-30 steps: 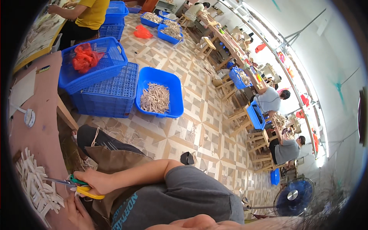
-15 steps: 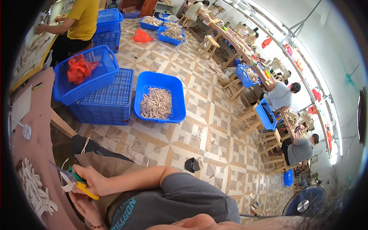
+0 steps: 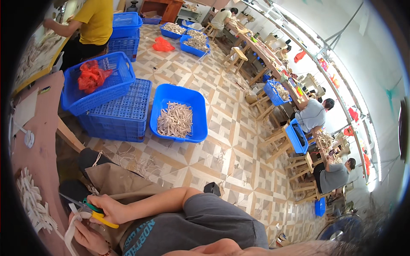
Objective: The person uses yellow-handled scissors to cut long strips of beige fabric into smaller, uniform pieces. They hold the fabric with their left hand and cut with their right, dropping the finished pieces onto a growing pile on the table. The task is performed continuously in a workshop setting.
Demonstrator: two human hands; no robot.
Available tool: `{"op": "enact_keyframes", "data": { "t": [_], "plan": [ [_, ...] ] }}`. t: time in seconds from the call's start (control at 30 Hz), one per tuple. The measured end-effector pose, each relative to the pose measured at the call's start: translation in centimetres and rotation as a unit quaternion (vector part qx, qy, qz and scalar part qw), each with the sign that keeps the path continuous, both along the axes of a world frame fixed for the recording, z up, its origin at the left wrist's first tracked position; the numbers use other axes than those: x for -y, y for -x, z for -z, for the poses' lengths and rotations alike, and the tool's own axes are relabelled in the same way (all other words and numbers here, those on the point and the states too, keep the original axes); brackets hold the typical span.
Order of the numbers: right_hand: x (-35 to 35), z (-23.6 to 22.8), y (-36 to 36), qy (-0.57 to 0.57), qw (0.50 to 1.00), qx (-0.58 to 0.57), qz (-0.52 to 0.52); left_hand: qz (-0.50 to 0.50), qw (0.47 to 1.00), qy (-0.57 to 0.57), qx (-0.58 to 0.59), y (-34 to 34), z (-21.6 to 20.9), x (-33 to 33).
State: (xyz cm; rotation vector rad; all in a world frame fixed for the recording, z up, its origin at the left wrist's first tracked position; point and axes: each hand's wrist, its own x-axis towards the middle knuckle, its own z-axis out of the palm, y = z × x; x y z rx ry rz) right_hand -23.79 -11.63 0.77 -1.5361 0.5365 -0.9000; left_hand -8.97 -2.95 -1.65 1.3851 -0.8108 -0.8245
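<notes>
My right hand is closed around a pair of scissors with yellow and green handles. Their blades point left, toward the table edge, and look apart. Just below, my left hand pinches a pale cream strip, which passes close by the blades and hangs down in a long tail. Whether the blades touch the strip I cannot tell. Beside both hands, a pile of similar pale strips lies on the brownish table at the left.
A blue tub of short pale pieces stands on the tiled floor. Left of it, a blue basket with a red bag rests on a blue crate. People sit at a long bench on the right; a person in yellow works at upper left.
My left hand has risen slightly, and a long tail of the pale strip now shows below it. The scissors have shifted a little right and down. The whole view has tilted slightly.
</notes>
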Motion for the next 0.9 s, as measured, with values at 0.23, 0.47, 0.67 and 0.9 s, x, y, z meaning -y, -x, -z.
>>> {"op": "enact_keyframes", "data": {
  "t": [0.23, 0.47, 0.67, 0.9],
  "plan": [
    [-0.7, -0.9, -0.6, -0.068, 0.996, 0.014, -0.05, -0.037, 0.998, 0.057, -0.017, -0.7, 1.5, -1.4],
    [-0.8, -0.2, -0.8, -0.297, 0.927, 0.055, -0.221, -0.158, 0.981, 0.071, -0.087, -2.2, -0.3, -0.8],
    [-0.5, 1.9, 0.4, -0.368, 0.858, -0.001, -0.358, -0.118, 0.953, 0.16, -0.228, -2.7, -3.2, 1.0],
    [0.0, 0.7, -0.1, -0.261, 0.875, -0.08, -0.399, -0.168, 0.936, 0.168, -0.262, -2.4, -3.2, 0.2]
  ]
}}
